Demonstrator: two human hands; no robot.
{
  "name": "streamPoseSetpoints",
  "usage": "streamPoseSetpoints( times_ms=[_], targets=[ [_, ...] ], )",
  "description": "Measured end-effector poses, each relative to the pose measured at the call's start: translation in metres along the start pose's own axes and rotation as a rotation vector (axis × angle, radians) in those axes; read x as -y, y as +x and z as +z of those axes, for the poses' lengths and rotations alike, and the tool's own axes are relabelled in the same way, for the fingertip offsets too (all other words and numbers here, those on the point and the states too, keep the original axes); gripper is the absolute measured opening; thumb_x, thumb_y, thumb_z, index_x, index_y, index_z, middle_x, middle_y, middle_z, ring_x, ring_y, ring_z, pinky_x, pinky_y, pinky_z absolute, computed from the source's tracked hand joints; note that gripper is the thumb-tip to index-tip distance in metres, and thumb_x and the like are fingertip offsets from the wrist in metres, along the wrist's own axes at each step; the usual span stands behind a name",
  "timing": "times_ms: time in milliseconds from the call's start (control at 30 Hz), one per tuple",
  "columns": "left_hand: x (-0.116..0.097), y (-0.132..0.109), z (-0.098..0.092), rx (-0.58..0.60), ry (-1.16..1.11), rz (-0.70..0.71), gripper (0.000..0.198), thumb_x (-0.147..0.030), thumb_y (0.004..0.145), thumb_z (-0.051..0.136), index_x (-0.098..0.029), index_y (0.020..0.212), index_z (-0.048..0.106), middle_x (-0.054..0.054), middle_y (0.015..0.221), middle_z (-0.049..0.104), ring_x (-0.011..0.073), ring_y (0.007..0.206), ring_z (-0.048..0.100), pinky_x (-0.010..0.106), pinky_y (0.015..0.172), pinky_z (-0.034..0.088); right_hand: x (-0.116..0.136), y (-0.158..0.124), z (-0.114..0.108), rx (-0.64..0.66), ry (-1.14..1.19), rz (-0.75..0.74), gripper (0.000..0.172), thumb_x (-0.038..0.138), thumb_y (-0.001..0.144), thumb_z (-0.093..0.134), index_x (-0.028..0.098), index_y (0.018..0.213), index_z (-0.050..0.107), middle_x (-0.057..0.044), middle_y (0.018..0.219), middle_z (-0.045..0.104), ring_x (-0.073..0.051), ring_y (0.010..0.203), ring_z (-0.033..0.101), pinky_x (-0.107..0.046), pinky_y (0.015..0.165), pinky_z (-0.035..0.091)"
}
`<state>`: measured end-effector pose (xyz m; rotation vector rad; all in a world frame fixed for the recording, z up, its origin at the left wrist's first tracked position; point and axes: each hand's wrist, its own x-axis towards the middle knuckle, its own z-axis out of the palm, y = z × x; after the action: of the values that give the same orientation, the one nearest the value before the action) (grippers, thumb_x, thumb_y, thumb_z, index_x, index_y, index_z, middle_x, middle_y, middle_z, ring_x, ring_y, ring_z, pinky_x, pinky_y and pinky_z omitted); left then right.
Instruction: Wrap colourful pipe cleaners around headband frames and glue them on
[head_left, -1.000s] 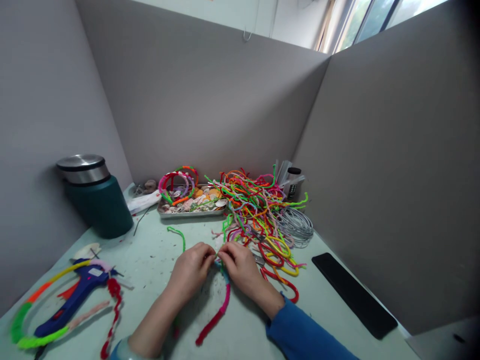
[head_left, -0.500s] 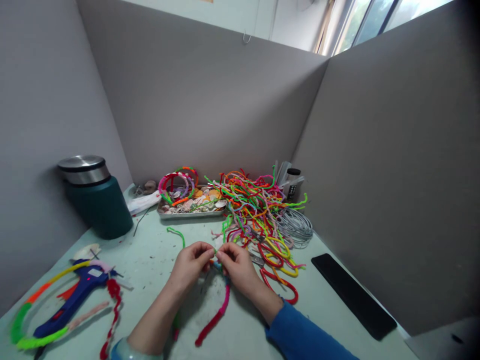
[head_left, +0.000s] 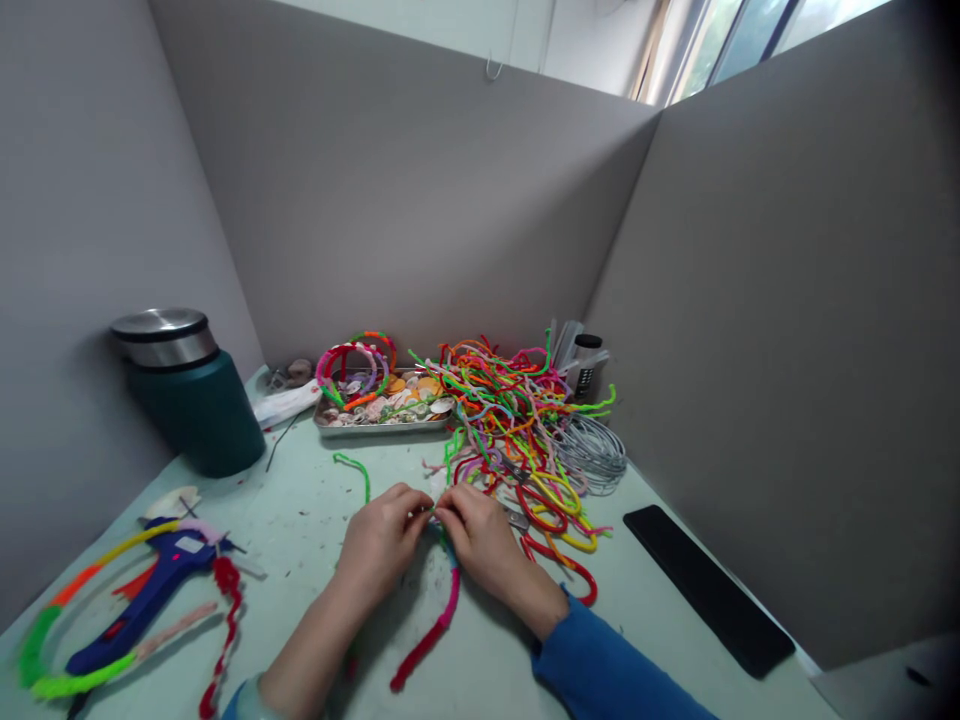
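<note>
My left hand [head_left: 381, 540] and my right hand [head_left: 480, 535] meet fingertip to fingertip over the table's middle. Both pinch the top of a curved pipe-cleaner piece [head_left: 435, 625], pink and red below my hands, with green and blue showing between my fingers. Its lower end rests on the pale green table [head_left: 300, 520]. A green pipe cleaner [head_left: 356, 468] lies just beyond my left hand. Right behind my right hand spreads a heap of many-coloured pipe cleaners [head_left: 510, 420].
A metal tray [head_left: 375, 412] with shells and wrapped rings stands at the back. Left are a dark green jar [head_left: 191, 395], a blue glue gun [head_left: 146, 600] and a colourful hoop [head_left: 45, 640]. Grey wire coil [head_left: 596, 450] and a black phone [head_left: 705, 585] lie right. Grey partitions enclose the desk.
My hands have stayed together on the piece, shifting only slightly up and back down. Everything else on the table is unmoved.
</note>
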<state>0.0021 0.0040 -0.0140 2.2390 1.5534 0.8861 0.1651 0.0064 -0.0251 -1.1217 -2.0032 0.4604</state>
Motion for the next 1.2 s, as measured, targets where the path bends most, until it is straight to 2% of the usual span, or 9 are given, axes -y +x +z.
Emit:
streamPoseSetpoints(
  times_ms=[133, 367, 600, 733, 900, 1000, 1100, 1133, 1200],
  targets=[
    [-0.004, -0.002, -0.001, 0.02, 0.092, 0.023, 0.02, -0.021, 0.084, 0.045, -0.021, 0.081, 0.065, 0.003, 0.079, 0.063, 0.0156, 0.072, 0.058, 0.024, 0.064, 0.038, 0.001, 0.001, 0.001, -0.01, 0.095, 0.042, 0.01, 0.016, 0.085, 0.049, 0.018, 0.078, 0.057, -0.001, 0.077, 0.058, -0.013, 0.072, 0.052, -0.024, 0.066, 0.037],
    [-0.007, 0.0, -0.002, 0.007, -0.039, 0.0, 0.017, -0.02, 0.083, 0.047, -0.02, 0.078, 0.063, 0.003, 0.079, 0.064, 0.0161, 0.074, 0.058, 0.025, 0.066, 0.039, -0.002, 0.008, 0.007, 0.074, 0.678, 0.453, 0.015, 0.031, 0.078, 0.055, 0.018, 0.071, 0.052, 0.008, 0.048, 0.043, -0.007, 0.039, 0.037, -0.019, 0.041, 0.028],
    [-0.008, 0.001, -0.002, -0.06, -0.157, 0.004, 0.018, -0.023, 0.083, 0.047, -0.019, 0.075, 0.063, 0.003, 0.074, 0.063, 0.0153, 0.07, 0.056, 0.026, 0.065, 0.039, 0.0, 0.005, 0.006, 0.153, 0.951, 0.629, 0.03, 0.043, 0.072, 0.064, 0.016, 0.071, 0.05, 0.008, 0.047, 0.046, -0.005, 0.036, 0.036, -0.016, 0.032, 0.023],
    [-0.008, 0.003, -0.002, -0.041, -0.395, -0.093, 0.017, -0.028, 0.08, 0.051, -0.018, 0.073, 0.063, 0.002, 0.07, 0.063, 0.0143, 0.065, 0.056, 0.024, 0.062, 0.041, 0.002, 0.005, 0.003, 0.239, 1.186, 0.72, 0.034, 0.043, 0.067, 0.07, 0.016, 0.075, 0.05, 0.005, 0.063, 0.053, -0.003, 0.038, 0.038, -0.015, 0.031, 0.021],
    [-0.005, 0.005, 0.001, 0.093, -0.806, -0.283, 0.02, -0.035, 0.071, 0.061, -0.015, 0.072, 0.062, 0.0, 0.06, 0.061, 0.0107, 0.051, 0.049, 0.022, 0.051, 0.039, 0.0, 0.005, 0.001, 0.4, 1.374, 0.791, 0.029, 0.037, 0.071, 0.068, 0.017, 0.082, 0.051, 0.006, 0.066, 0.048, -0.001, 0.041, 0.034, -0.014, 0.037, 0.018],
    [-0.005, 0.007, 0.001, 0.102, -0.908, -0.337, 0.023, -0.037, 0.068, 0.064, -0.014, 0.071, 0.061, -0.002, 0.055, 0.059, 0.0092, 0.047, 0.047, 0.021, 0.048, 0.036, -0.004, 0.009, -0.002, 0.309, 1.123, 0.701, 0.026, 0.043, 0.08, 0.056, 0.017, 0.082, 0.052, 0.005, 0.065, 0.047, -0.004, 0.041, 0.033, -0.017, 0.038, 0.021],
    [-0.004, 0.007, -0.001, 0.055, -0.93, -0.448, 0.025, -0.039, 0.065, 0.066, -0.015, 0.07, 0.059, -0.005, 0.045, 0.052, 0.0077, 0.042, 0.043, 0.019, 0.044, 0.032, -0.007, 0.012, -0.007, 0.062, 0.488, 0.387, 0.021, 0.035, 0.087, 0.047, 0.018, 0.091, 0.059, 0.0, 0.073, 0.053, -0.011, 0.057, 0.046, -0.023, 0.052, 0.035],
    [-0.003, 0.008, -0.001, 0.048, -0.928, -0.493, 0.027, -0.039, 0.064, 0.067, -0.014, 0.07, 0.059, -0.006, 0.043, 0.051, 0.0074, 0.04, 0.042, 0.019, 0.043, 0.031, -0.007, 0.012, -0.009, 0.02, 0.244, 0.26, 0.019, 0.03, 0.087, 0.048, 0.02, 0.098, 0.06, -0.003, 0.08, 0.056, -0.014, 0.068, 0.049, -0.026, 0.061, 0.038],
    [0.0, 0.008, -0.001, 0.046, -0.931, -0.567, 0.03, -0.041, 0.062, 0.068, -0.014, 0.071, 0.059, -0.005, 0.043, 0.052, 0.0074, 0.04, 0.043, 0.019, 0.043, 0.031, -0.006, 0.01, -0.01, 0.034, -0.169, 0.056, 0.023, 0.021, 0.087, 0.049, 0.026, 0.106, 0.061, -0.005, 0.092, 0.058, -0.018, 0.087, 0.048, -0.031, 0.075, 0.035]
  ],
)
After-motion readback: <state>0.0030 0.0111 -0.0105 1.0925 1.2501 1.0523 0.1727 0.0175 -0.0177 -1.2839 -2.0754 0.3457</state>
